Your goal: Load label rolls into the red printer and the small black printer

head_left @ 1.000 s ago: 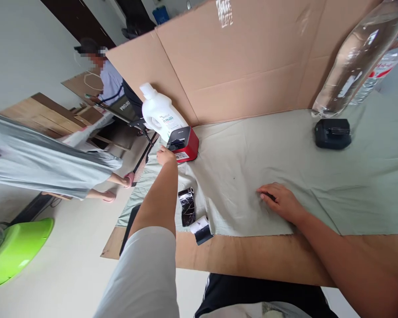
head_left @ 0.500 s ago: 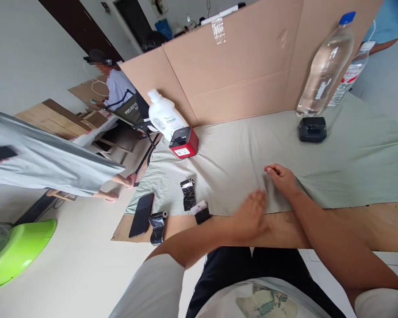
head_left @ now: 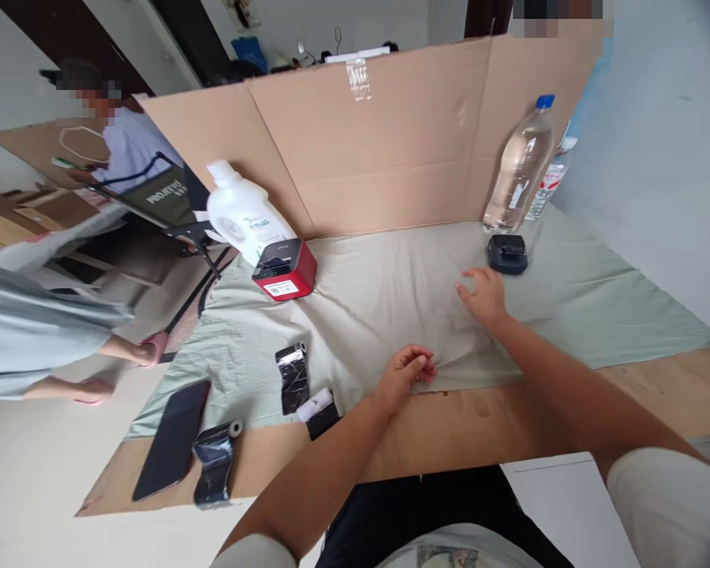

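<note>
My right hand (head_left: pixel 483 296) is raised over the cloth with its thumb and fingers apart, open and holding nothing. It is just in front of a small black device (head_left: pixel 507 254), and I cannot tell if a fingertip touches it. Lower down, by the front edge of the cloth, my left hand (head_left: pixel 407 371) has loosely bent fingers, with a gap at the thumb and nothing seen in it. To its left lie a small roll with a white core and black strip (head_left: pixel 319 412), a shiny black roll (head_left: pixel 293 379) and another black roll (head_left: pixel 216 461).
A black phone (head_left: pixel 171 442) lies at the left edge of the table. Behind the rolls are a red-and-black box-shaped device (head_left: pixel 287 268) and a white jug (head_left: pixel 248 213). A cardboard screen (head_left: pixel 379 150) and two water bottles (head_left: pixel 521 170) stand at the back. Other people are beyond the table.
My right hand has moved forward toward the small black device and its fingers have spread. My left hand is now sharp instead of blurred. The whole view has shifted.
</note>
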Motion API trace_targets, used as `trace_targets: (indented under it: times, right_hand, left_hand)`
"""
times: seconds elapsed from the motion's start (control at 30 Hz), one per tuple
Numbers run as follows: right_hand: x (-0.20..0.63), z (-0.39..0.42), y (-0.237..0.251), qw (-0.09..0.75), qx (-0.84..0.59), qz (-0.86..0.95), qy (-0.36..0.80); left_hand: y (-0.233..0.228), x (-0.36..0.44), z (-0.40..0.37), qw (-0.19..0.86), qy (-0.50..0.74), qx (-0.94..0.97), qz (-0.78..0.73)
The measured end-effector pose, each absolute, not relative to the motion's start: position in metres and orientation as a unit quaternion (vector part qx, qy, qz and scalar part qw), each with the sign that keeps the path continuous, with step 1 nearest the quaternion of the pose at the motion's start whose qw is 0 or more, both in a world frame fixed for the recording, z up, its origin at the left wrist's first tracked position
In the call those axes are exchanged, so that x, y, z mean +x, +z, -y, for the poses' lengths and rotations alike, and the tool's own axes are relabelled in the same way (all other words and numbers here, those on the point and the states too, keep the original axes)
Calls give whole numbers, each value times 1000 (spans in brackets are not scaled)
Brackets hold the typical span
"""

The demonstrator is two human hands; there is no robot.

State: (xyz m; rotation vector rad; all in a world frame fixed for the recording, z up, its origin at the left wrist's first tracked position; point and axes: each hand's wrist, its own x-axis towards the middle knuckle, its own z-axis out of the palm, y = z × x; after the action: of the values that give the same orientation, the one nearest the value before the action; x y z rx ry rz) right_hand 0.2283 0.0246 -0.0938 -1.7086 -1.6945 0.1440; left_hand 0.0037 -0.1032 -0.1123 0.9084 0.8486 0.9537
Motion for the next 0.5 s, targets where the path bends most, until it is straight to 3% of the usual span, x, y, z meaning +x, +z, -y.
trace_targets:
  times: [0.13, 0.3, 0.4, 0.5]
  right_hand:
    - [283, -90, -67, 264, -768, 583, -38]
    - [313, -121, -73, 188, -858, 473, 72]
    - [306, -114, -82, 208, -851, 476, 75]
    - [284, -94, -81, 244, -802, 537, 97]
  left_hand:
    - [-111, -4, 112, 752, 326, 443, -363]
    - [-100, -7, 122, 790, 213, 470, -331]
    - [-94, -10, 120, 819, 226, 436, -298]
    - [-93, -15, 110, 816, 331, 374, -291]
